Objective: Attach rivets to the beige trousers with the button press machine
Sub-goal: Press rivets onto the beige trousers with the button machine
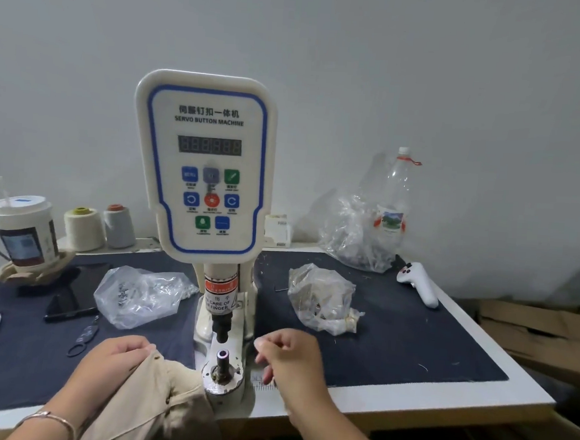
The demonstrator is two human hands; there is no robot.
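Machine: a white button press machine (201, 165) stands mid-table, its lower die post (222, 361) bare.
Trousers: beige trousers (152, 402) lie bunched just left of the die, not yet on it; small dark studs show along one seam.
Left hand: the left hand (118, 354) grips a fold of the cloth beside the die.
Right hand: the right hand (287, 355) hovers just right of the die, fingers curled; whether it pinches a rivet I cannot tell.
Supplies: a clear bag of metal parts (139, 295) lies left of the machine, another bag (320, 299) right.
Progress: judged partway; the next rivet seems unplaced and unpressed.
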